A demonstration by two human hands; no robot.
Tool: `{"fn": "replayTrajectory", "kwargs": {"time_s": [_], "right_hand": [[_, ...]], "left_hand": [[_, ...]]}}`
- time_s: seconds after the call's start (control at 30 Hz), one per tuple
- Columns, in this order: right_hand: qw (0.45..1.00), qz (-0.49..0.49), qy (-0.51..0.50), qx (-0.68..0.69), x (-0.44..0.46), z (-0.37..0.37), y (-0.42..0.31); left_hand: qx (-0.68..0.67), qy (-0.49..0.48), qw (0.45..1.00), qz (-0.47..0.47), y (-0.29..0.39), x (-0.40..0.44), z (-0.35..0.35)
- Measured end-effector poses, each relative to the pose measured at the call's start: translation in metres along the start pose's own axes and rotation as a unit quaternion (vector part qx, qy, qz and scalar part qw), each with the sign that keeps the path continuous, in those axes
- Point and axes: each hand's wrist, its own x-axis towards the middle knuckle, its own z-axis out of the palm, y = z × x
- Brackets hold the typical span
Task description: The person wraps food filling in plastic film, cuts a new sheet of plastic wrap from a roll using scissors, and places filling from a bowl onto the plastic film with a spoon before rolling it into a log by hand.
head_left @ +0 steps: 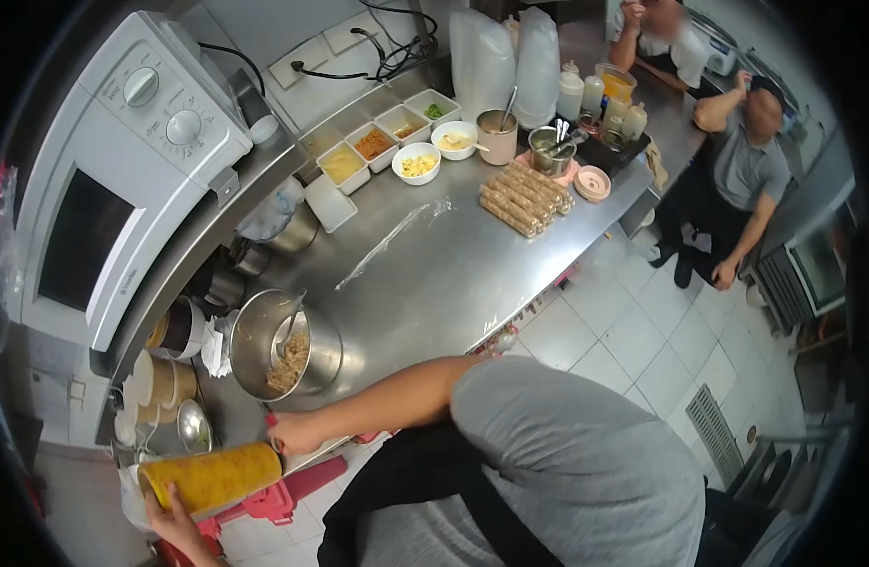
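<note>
A yellow patterned cylinder point(212, 478) lies at a slant at the lower left, beside the counter edge. My left hand point(172, 522) holds its left end, with the thumb on the near side. Close to the cylinder's right end is my right hand point(294, 433), its fingers closed around something small with a red part that I cannot make out. Beyond my right hand, a steel pot point(326, 353) tilts on the counter, with a chunky light-brown mix point(290, 364) and a ladle inside. Clear plastic point(135, 496) shows behind my left hand.
Wrapped rolls point(524, 198) are stacked on the steel counter point(406, 283). Small trays point(343, 165), white bowls point(416, 164) and bottles point(569, 92) line its back. A white oven point(132, 180) stands left. Two people point(742, 170) are at the upper right.
</note>
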Motion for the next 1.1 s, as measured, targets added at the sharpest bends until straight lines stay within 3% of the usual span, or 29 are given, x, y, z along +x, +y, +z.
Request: {"fn": "replayTrajectory", "kwargs": {"time_s": [0.07, 0.1, 0.17, 0.2, 0.23, 0.3, 0.37, 0.43, 0.53, 0.57, 0.63, 0.73, 0.77, 0.8, 0.87, 0.9, 0.93, 1.0, 1.03, 1.1], "right_hand": [[0.990, -0.143, 0.015, -0.005, -0.021, -0.055, -0.040], [0.983, -0.106, -0.086, 0.120, -0.058, -0.125, -0.082], [0.894, -0.178, -0.162, 0.377, -0.105, -0.199, -0.112], [0.828, -0.262, -0.144, 0.475, -0.138, -0.237, -0.126], [0.788, -0.306, -0.137, 0.517, -0.158, -0.264, -0.134], [0.789, -0.334, -0.109, 0.505, -0.191, -0.297, -0.140], [0.829, -0.312, -0.091, 0.455, -0.203, -0.315, -0.137], [0.895, -0.240, -0.061, 0.370, -0.200, -0.322, -0.127], [0.991, -0.009, 0.064, 0.115, -0.147, -0.303, -0.094], [0.993, 0.081, 0.090, 0.013, -0.121, -0.289, -0.080], [0.969, -0.002, 0.089, -0.229, -0.073, -0.262, -0.031], [0.886, 0.014, -0.023, -0.462, -0.019, -0.214, 0.016], [0.853, 0.007, -0.049, -0.519, -0.006, -0.202, 0.030], [0.816, 0.000, -0.073, -0.574, 0.004, -0.195, 0.036], [0.802, 0.056, -0.157, -0.573, 0.019, -0.192, 0.039], [0.792, 0.086, -0.198, -0.572, 0.024, -0.191, 0.041], [0.803, 0.067, -0.175, -0.566, 0.026, -0.194, 0.044], [0.824, 0.032, -0.128, -0.551, 0.028, -0.206, 0.046], [0.797, 0.006, -0.119, -0.591, 0.029, -0.214, 0.028], [0.818, 0.051, -0.128, -0.559, 0.040, -0.212, 0.026]], "left_hand": [[0.060, -0.058, 0.996, -0.037, 0.003, 0.025, 0.018], [0.078, -0.062, 0.994, -0.037, 0.004, 0.037, 0.028], [0.065, -0.039, 0.997, -0.001, -0.016, 0.056, 0.051], [0.045, -0.026, 0.999, 0.012, -0.018, 0.065, 0.061], [0.031, -0.015, 0.999, 0.018, -0.016, 0.074, 0.069], [0.122, 0.033, 0.992, 0.003, -0.018, 0.085, 0.088], [0.131, 0.002, 0.990, -0.048, 0.012, 0.096, 0.087], [0.085, 0.013, 0.996, -0.013, -0.005, 0.102, 0.095], [0.077, -0.048, 0.994, -0.061, 0.006, 0.107, 0.086], [0.086, 0.001, 0.996, -0.035, 0.010, 0.104, 0.086], [0.105, 0.093, 0.990, 0.030, 0.022, 0.101, 0.085], [0.093, 0.179, 0.977, 0.069, 0.052, 0.081, 0.078], [0.034, 0.176, 0.982, 0.061, 0.059, 0.068, 0.083], [-0.103, 0.143, 0.983, -0.042, 0.065, 0.047, 0.099], [-0.369, 0.102, 0.894, -0.235, 0.100, 0.007, 0.138], [-0.415, 0.044, 0.859, -0.296, 0.109, -0.016, 0.160], [-0.501, 0.003, 0.775, -0.385, 0.134, -0.027, 0.171], [-0.558, -0.037, 0.666, -0.494, 0.161, -0.043, 0.197], [-0.570, -0.040, 0.631, -0.525, 0.170, -0.047, 0.207], [-0.567, -0.038, 0.624, -0.537, 0.176, -0.052, 0.217]]}}
